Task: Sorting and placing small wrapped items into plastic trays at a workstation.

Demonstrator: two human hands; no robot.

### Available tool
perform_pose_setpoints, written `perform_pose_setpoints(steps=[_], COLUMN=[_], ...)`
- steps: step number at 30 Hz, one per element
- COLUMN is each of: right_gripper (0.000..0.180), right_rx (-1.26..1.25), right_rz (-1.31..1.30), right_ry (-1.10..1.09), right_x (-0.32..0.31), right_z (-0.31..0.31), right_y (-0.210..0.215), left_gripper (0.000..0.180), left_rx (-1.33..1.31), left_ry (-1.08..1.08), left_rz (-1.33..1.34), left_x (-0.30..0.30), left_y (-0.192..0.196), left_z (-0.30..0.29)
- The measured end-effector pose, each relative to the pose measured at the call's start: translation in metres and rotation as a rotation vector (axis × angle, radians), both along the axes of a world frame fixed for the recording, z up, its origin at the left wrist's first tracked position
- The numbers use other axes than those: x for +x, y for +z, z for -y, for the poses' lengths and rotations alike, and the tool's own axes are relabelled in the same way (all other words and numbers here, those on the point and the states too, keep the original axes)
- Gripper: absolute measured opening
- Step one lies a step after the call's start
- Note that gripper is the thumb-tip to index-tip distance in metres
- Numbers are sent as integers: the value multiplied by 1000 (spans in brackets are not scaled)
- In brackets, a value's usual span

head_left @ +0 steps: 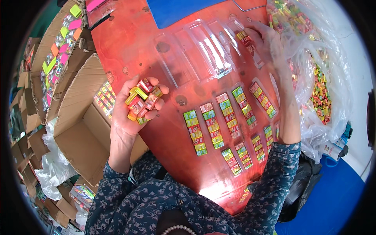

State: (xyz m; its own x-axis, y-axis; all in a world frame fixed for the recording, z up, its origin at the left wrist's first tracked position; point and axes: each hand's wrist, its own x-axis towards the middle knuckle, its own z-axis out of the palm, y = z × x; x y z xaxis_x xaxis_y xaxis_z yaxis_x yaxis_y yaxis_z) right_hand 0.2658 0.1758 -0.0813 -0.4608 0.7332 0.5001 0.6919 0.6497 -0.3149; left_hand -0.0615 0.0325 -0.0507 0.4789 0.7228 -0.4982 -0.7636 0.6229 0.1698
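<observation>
Left fingers (150,88) curled up around a heap of small bright rectangular candy packets (141,102), red, yellow and green, cupped in the left hand (133,107) just off the table's left edge, above an open brown cardboard box (84,129). Right fingers (256,33) bent down over the far right slot of a clear moulded plastic blister tray (203,51), tips pressed on a short column of the same packets (246,39) already seated there; whether pinching one packet or only pushing it flat, cannot tell. Right hand (270,47) close beside a large clear plastic bag of loose packets (313,78) slumped at the right edge of the red table (172,145).

Judged as mid-filling: one tray slot partly loaded, the other slots bare. Next move seems to call for a single packet drawn from the left-hand heap and laid face up, square to the slot walls, tight against the last one.

Nearer the body, several finished rows of green, yellow and red packets (211,125) laid out in columns across the table's middle. Beyond the left edge, more cartons holding flat pink and yellow packs (58,51).
</observation>
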Motion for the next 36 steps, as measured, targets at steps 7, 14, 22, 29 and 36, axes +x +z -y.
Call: perform_pose_setpoints(steps=[7, 14, 22, 29, 36], right_gripper=[16, 14, 14, 11, 13], right_rx=[-672, -629, -651, -642, -569], right_rz=[-543, -527, -428, -368, -396], right_ry=[-263, -261, -224, -232, -257], right_x=[-21, -26, -13, -10, -7], right_z=[-6, -16, -14, -13, -5], right_y=[12, 0, -2, 1, -1], left_gripper=[42, 42, 41, 41, 42], left_rx=[6, -8, -3, 18, 13], left_ry=[7, 9, 3, -2, 1], left_rz=[10, 14, -7, -19, -12], left_x=[-1, 0, 1, -1, 0], left_y=[-2, 1, 1, 3, 4], left_z=[1, 0, -1, -1, -1])
